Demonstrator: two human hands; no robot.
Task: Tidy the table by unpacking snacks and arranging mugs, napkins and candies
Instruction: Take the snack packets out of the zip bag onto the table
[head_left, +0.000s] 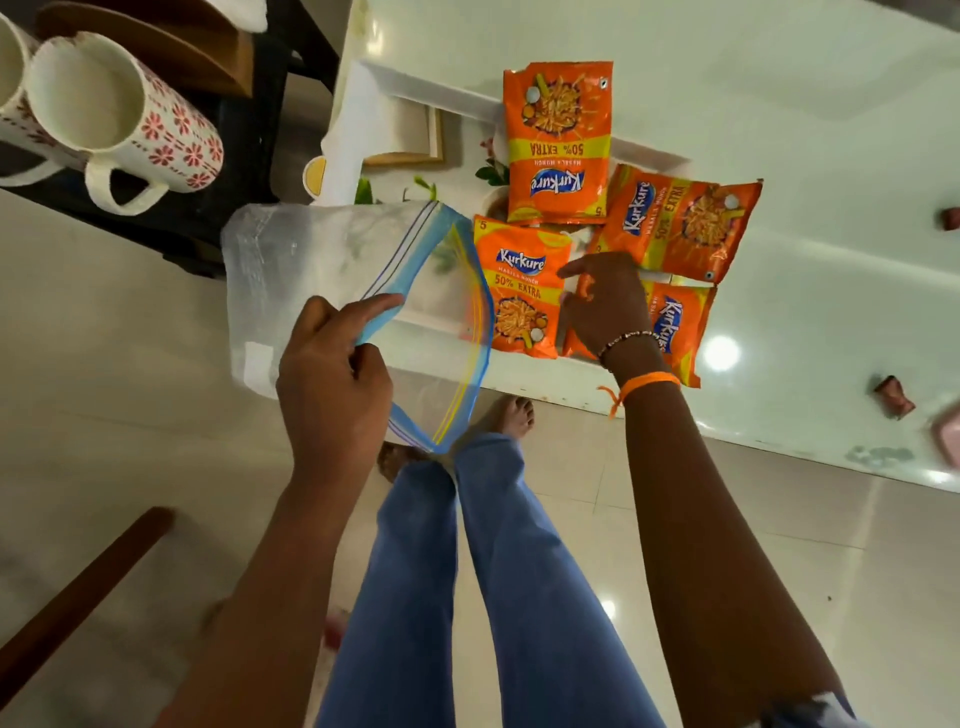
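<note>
Left hand (332, 364): the blue-and-yellow zip rim of a clear zip-lock bag (291, 280) is pinched between thumb and curled fingers; the bag's mouth is held agape, partly over the table edge.
Right hand (602, 301): laid fingers-down on the Kurkure packets (558, 140), forefinger stretched out; whether a packet is actually gripped cannot be told.
Packets: four are seen on the white table (779, 78), clustered around the right hand; the one beneath the wrist is partly hidden.
Mugs (124, 114): two floral ones lie far beyond the left hand, one cut off.
Candies (894, 397): small wrapped pieces lie right of the right hand, blurred.
</note>
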